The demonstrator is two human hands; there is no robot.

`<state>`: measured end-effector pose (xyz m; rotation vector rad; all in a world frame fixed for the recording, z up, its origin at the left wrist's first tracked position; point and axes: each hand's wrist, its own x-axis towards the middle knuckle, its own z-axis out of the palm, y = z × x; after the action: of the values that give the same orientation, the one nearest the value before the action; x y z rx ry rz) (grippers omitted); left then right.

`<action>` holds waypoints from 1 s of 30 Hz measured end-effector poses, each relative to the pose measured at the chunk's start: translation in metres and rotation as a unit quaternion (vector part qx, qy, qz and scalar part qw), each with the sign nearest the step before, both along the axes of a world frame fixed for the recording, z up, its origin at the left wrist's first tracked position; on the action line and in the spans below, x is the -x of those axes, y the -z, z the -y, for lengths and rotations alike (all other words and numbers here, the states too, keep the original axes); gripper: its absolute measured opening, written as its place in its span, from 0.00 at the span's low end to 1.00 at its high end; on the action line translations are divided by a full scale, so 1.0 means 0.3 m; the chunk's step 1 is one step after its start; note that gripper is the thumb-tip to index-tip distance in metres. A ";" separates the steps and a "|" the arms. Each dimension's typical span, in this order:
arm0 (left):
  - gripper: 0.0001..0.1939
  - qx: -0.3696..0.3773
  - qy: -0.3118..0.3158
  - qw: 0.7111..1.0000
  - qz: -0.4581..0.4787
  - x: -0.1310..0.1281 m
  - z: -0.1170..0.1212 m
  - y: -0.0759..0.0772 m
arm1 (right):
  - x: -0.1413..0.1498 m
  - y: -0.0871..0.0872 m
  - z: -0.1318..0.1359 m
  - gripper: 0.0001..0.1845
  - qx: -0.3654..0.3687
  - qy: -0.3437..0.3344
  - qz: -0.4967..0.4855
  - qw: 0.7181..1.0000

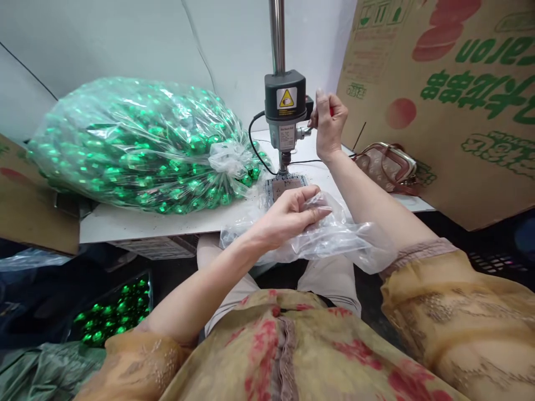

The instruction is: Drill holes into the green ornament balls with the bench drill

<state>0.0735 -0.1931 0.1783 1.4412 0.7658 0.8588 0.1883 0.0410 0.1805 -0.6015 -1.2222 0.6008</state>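
In front of me stands a small bench drill [286, 106] on a steel column, its chuck pointing down at a base plate [288, 186]. My right hand [330, 120] is closed around the feed lever at the drill's right side; a bit of red shows between the fingers. Below and nearer to me, my left hand [298, 209] pinches a crumpled clear plastic bag [330, 239] that hangs over my lap. Whether anything small is in the left fingers, I cannot tell.
A big tied bag of shiny green beads [146, 145] fills the left of the white table [125, 223]. A purse [384, 164] lies at the right beside a large cardboard box [451, 111]. More green beads [117, 306] sit in a container low on the left.
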 end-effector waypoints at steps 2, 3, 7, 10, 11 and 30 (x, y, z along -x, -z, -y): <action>0.24 0.013 0.009 1.000 0.018 -0.011 0.018 0.007 | 0.001 0.000 0.008 0.40 0.005 -0.002 -0.005 1.000; 0.25 0.018 0.017 0.999 0.023 -0.018 0.030 0.010 | 0.001 0.000 0.012 0.40 0.008 -0.003 -0.007 1.000; 0.24 0.055 0.118 0.991 -0.002 -0.055 0.115 0.037 | 0.005 0.000 0.024 0.40 0.011 -0.006 -0.016 1.000; 0.20 0.114 0.206 0.971 -0.042 -0.070 0.192 0.089 | 0.004 0.001 0.019 0.40 0.015 -0.010 -0.013 1.000; 0.16 0.128 0.224 0.964 -0.063 -0.065 0.212 0.111 | 0.003 0.002 0.014 0.40 0.016 -0.008 -0.005 1.000; 0.40 -0.089 0.142 0.684 -0.710 0.298 0.220 0.422 | 0.003 0.013 0.021 0.36 -0.022 0.000 -0.022 1.000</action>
<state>-0.0160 -0.2591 0.0516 2.2373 1.5117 -0.6927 0.1872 0.0348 0.1766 -0.5484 -1.1914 0.5828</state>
